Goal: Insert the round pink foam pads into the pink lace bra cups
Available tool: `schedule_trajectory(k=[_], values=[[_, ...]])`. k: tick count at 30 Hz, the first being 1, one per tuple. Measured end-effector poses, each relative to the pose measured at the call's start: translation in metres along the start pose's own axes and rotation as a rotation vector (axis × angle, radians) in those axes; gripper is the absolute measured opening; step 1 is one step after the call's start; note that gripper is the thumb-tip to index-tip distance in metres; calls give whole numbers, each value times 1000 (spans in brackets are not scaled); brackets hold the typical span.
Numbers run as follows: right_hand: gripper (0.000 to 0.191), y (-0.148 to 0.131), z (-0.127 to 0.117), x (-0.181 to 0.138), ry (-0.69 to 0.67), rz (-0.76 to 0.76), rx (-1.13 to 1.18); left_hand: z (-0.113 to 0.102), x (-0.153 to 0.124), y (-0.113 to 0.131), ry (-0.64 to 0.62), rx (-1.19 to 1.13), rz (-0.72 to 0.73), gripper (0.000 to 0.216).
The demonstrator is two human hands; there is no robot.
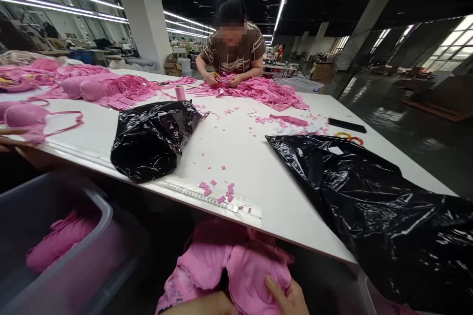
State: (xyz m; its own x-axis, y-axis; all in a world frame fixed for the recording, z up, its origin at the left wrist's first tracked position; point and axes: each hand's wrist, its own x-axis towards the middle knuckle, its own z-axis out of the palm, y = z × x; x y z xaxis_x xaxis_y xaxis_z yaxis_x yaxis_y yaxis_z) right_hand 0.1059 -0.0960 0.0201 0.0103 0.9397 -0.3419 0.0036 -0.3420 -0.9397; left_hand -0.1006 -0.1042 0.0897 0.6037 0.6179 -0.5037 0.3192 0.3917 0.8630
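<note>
Below the table's front edge, at the bottom of the view, a pink bra (254, 275) with moulded cups faces up. My right hand (290, 300) grips the right cup's outer side, its thumb lying on top of the fabric. Lower in the middle, my left hand (216, 303) reaches in against the bra, its fingers hidden by the cloth and the picture's edge. More pink fabric (177, 285) bunches to the left of the cups.
On the white table (236, 150) lie black plastic bags (155, 138), (362, 197), pink scraps (223, 192), a measuring tape (195, 192), a thread cone (180, 92) and scissors (349, 138). A plastic tub (99, 206) stands left. Opposite, a person (234, 44) handles pink garments (258, 91).
</note>
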Motion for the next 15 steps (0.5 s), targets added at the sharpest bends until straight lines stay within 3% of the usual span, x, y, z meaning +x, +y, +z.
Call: schedule_trajectory(k=[2,5,7,10,13,15], values=[[48,-6,-5,-2,-36,-2,-19,-12,-16,25,130,151,-41,23],[56,-2,-12,-4,-73,9,-31,-25,-14,54,407,423,191,23],[61,4,-16,-4,-113,36,-37,-30,3,61,384,514,235,22],[63,8,-17,-6,-129,97,0,-29,33,55,245,375,136,12],[58,0,-10,-9,-113,137,124,-18,52,44,311,271,132,7],[59,-7,-2,-9,-156,139,224,-9,54,42,377,355,167,6]])
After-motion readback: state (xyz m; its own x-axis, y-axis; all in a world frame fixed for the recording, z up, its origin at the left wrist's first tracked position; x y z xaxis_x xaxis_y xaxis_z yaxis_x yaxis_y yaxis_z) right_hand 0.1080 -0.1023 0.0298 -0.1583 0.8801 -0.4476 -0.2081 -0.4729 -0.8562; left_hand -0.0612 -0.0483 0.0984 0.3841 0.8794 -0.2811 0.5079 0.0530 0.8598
